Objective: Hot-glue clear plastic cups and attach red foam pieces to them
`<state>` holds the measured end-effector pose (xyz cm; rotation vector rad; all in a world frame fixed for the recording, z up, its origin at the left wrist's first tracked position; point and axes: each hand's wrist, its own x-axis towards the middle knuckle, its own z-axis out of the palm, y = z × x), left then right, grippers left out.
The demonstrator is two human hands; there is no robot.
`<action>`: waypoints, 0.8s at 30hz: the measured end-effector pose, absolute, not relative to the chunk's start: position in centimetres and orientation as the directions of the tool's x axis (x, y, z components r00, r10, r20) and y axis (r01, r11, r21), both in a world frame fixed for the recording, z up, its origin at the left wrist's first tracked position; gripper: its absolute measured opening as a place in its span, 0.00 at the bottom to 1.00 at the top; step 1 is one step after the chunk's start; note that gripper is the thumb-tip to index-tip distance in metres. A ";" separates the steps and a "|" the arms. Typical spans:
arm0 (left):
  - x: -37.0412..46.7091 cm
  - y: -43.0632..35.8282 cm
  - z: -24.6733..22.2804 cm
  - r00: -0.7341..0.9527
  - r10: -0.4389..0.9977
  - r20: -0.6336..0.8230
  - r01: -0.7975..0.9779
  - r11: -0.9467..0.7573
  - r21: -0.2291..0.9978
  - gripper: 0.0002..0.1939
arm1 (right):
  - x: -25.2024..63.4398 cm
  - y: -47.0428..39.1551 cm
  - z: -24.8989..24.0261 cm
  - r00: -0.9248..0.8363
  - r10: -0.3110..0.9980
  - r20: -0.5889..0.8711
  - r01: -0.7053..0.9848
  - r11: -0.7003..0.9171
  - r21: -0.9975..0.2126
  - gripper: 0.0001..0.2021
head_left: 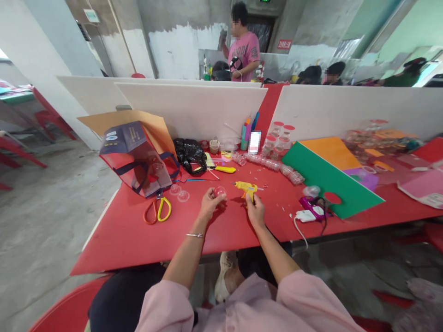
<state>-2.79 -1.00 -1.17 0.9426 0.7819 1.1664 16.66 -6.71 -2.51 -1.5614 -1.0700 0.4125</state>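
Observation:
Over the red table, my right hand point(255, 210) grips a yellow glue gun point(247, 188) by its handle, the nozzle pointing left. My left hand point(210, 204) pinches a small clear plastic dome point(220, 191) by its side. A short gap separates the nozzle from the dome. Two more clear domes point(183, 196) lie on the table left of my left hand. Beyond them rest scissors point(158, 210) with one red and one yellow handle loop. A yellow-handled cutter point(224, 169) lies behind the dome.
A gift bag point(136, 159) stands at the left, beside a black plastic bag point(191, 154). Stacked clear cups point(275, 164) lie toward the back near a phone point(254, 142). To the right are a green board point(325, 184) and a purple power strip point(314, 208). White partitions point(194, 103) line the back.

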 end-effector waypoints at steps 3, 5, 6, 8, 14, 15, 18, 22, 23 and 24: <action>-2.8 -1.0 -1.2 0.225 0.974 -0.025 -0.397 0.115 0.910 0.30 | 16.7 -6.6 -2.6 0.532 0.802 0.272 0.399 0.046 -0.916 0.28; -2.9 -1.0 -1.2 0.218 0.976 -0.016 -0.402 0.105 0.910 0.29 | 16.7 -6.6 -2.7 0.537 0.801 0.266 0.394 0.041 -0.918 0.29; -2.9 -1.1 -1.1 0.215 0.977 -0.012 -0.404 0.100 0.909 0.28 | 16.7 -6.6 -2.7 0.536 0.801 0.266 0.393 0.042 -0.919 0.29; -2.8 -1.1 -1.1 0.218 0.976 -0.007 -0.409 0.097 0.907 0.28 | 16.7 -6.7 -2.7 0.533 0.802 0.268 0.394 0.044 -0.918 0.28; -2.7 -0.9 -1.4 0.221 0.975 -0.017 -0.430 0.113 0.896 0.34 | 16.7 -6.7 -2.6 0.525 0.812 0.255 0.370 0.052 -0.928 0.28; -2.7 -0.8 -1.4 0.211 0.977 -0.011 -0.436 0.104 0.894 0.33 | 16.7 -6.6 -2.6 0.523 0.816 0.246 0.355 0.054 -0.933 0.28; -2.7 -0.5 -1.7 0.178 0.984 0.021 -0.453 0.063 0.889 0.32 | 16.6 -6.5 -2.7 0.519 0.828 0.210 0.301 0.053 -0.952 0.30; -2.7 -0.4 -1.9 0.173 0.984 0.044 -0.455 0.040 0.890 0.30 | 16.7 -6.5 -2.9 0.516 0.834 0.195 0.278 0.052 -0.959 0.29; -2.7 -0.4 -1.8 0.171 0.984 0.045 -0.455 0.038 0.890 0.29 | 16.7 -6.5 -2.9 0.517 0.833 0.197 0.283 0.051 -0.958 0.29; -2.7 -0.4 -1.8 0.166 0.985 0.044 -0.456 0.037 0.889 0.30 | 16.7 -6.5 -2.9 0.520 0.830 0.201 0.292 0.048 -0.955 0.29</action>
